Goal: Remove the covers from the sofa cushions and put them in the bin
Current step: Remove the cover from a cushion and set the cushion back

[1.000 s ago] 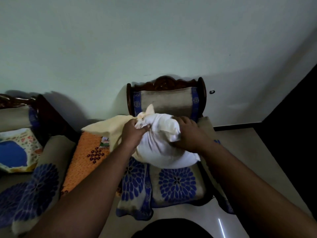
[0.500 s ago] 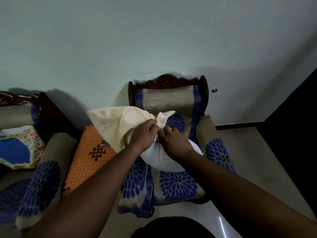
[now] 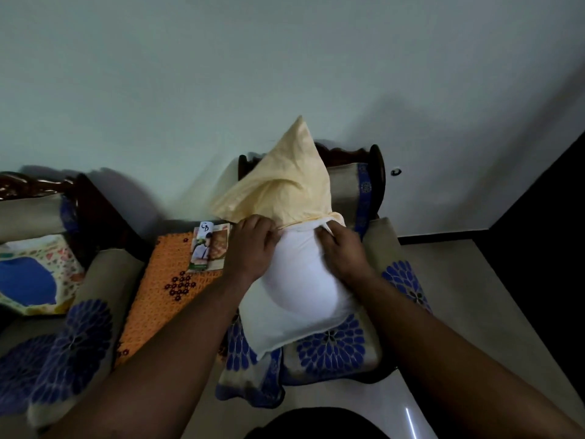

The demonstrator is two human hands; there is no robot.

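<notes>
Single head-worn wide-angle view, looking forward and down, close over both forearms, facing a chair against the wall

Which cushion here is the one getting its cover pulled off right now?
The white cushion standing on the chair seat, with both hands at the rim of its pale yellow cover. The blue-patterned cushion at far left lies untouched.

Pale wall; carved wooden armchair; glossy tile floor; dim light.
</notes>
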